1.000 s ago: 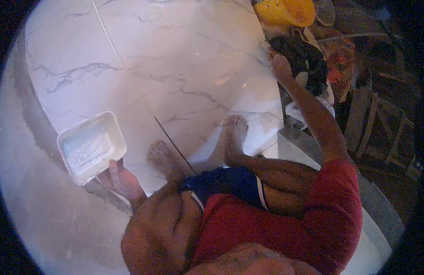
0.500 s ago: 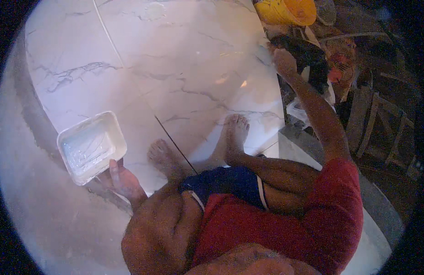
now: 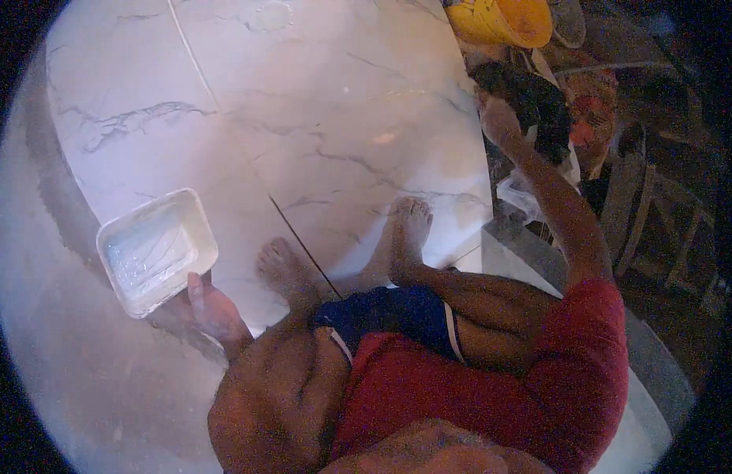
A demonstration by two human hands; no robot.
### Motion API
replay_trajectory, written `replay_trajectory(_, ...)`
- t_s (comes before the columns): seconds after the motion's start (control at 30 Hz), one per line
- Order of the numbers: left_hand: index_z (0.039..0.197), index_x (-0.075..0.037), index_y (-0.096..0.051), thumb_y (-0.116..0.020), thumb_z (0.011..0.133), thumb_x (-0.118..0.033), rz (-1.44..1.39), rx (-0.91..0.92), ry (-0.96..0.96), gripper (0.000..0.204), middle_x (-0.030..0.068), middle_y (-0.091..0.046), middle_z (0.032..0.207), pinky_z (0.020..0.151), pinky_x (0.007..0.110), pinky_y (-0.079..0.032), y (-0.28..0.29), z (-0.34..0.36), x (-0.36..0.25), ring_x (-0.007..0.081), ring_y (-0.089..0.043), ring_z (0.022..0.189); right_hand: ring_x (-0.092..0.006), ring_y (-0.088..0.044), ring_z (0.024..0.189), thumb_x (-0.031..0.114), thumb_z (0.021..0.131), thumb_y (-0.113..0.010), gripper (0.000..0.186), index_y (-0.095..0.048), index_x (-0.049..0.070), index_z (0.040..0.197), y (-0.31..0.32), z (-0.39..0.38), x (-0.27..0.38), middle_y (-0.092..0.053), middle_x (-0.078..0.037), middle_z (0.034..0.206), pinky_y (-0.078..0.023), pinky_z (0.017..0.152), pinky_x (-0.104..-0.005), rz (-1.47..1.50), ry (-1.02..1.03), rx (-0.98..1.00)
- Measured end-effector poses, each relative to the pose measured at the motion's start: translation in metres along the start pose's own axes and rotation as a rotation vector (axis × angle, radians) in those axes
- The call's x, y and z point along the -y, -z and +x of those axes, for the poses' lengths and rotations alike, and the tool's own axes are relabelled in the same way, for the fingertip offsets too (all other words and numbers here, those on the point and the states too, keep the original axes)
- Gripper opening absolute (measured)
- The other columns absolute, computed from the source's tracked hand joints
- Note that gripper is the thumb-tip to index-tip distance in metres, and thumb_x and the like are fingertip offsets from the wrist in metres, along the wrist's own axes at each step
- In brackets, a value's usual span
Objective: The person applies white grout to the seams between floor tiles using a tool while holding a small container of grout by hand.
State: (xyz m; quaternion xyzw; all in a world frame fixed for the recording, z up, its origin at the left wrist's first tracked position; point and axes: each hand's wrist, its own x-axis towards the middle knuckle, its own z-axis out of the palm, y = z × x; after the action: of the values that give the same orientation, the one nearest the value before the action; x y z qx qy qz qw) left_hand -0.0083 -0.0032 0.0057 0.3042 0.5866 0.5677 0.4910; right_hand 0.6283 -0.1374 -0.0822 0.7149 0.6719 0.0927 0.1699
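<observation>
My left hand (image 3: 216, 312) grips a white rectangular plastic tub (image 3: 198, 237) by its near side, the thumb over the wall. Smeared whitish paste lines the tilted tub's inside. Over at the upper right, my right hand (image 3: 500, 122) is at the edge of the marbled white tile floor (image 3: 303, 87), beside a dark cloth-like heap (image 3: 536, 91). Its fingers look curled; what they hold, if anything, is too dark and blurred to name. A dark joint (image 3: 303, 249) runs between the tiles towards my bare feet, and a white-filled joint (image 3: 190, 55) lies farther off.
Yellow buckets (image 3: 477, 22) stand beyond my right hand. Crumpled clear plastic (image 3: 520, 197) and wooden frames (image 3: 639, 209) lie along the dark right side. A grey ledge (image 3: 520, 253) borders the tiles near my right leg, and a bare cement wall (image 3: 73, 316) rises at the left.
My right hand has shifted slightly right and towards me, drawing back from the tile edge. My left hand and the tub stay almost where they were.
</observation>
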Motion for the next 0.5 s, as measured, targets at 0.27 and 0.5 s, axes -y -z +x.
replay_trajectory(0.27,0.145,-0.001,-0.031,-0.067,0.085,-0.005,-0.058,0.085,0.019,0.07,0.0178,-0.041,0.142,0.103,0.048,-0.045,-0.011,-0.001,-0.007,0.0326,-0.044,0.129,-0.0311,-0.055,0.057,0.011,0.087,-0.054,0.016,-0.06,0.002,0.099,-0.009,-0.005,0.012,-0.049,-0.012,0.064,-0.046,0.052,-0.0463,-0.029,-0.003,-0.021)
replay_trajectory(0.5,0.146,-0.002,-0.029,-0.067,0.084,-0.004,-0.006,0.02,0.0,0.072,0.0184,-0.04,0.144,0.104,0.048,-0.044,0.0,-0.003,-0.015,0.0324,-0.044,0.129,-0.0297,-0.057,0.064,0.016,0.09,-0.053,0.02,-0.06,0.001,0.1,0.018,0.024,0.037,-0.052,-0.013,0.068,-0.046,0.052,-0.0434,0.097,-0.049,-0.031)
